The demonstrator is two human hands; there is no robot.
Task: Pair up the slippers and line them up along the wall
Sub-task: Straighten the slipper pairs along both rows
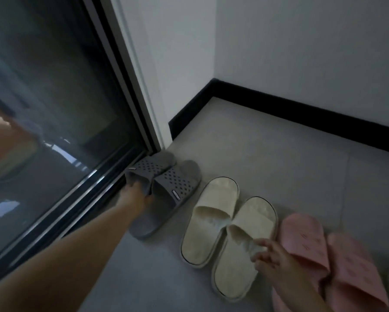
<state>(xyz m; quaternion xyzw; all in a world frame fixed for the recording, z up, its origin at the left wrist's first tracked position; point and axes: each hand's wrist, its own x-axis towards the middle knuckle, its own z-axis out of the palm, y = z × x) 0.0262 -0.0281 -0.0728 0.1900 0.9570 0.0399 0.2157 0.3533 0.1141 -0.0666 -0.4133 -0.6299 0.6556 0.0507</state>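
Observation:
A pair of grey perforated slippers lies side by side beside the glass door, toes towards the corner. My left hand reaches into them, its fingers tucked under the straps and gripping both. To their right sits a pair of cream slippers. My right hand rests with spread fingers on the right cream slipper's strap edge. A pink pair lies further right, partly behind my right wrist.
A dark sliding glass door with a metal track runs along the left. White walls with a black baseboard meet in a corner ahead. Grey floor tiles stretch between the slippers and the wall. A pale object shows at the right edge.

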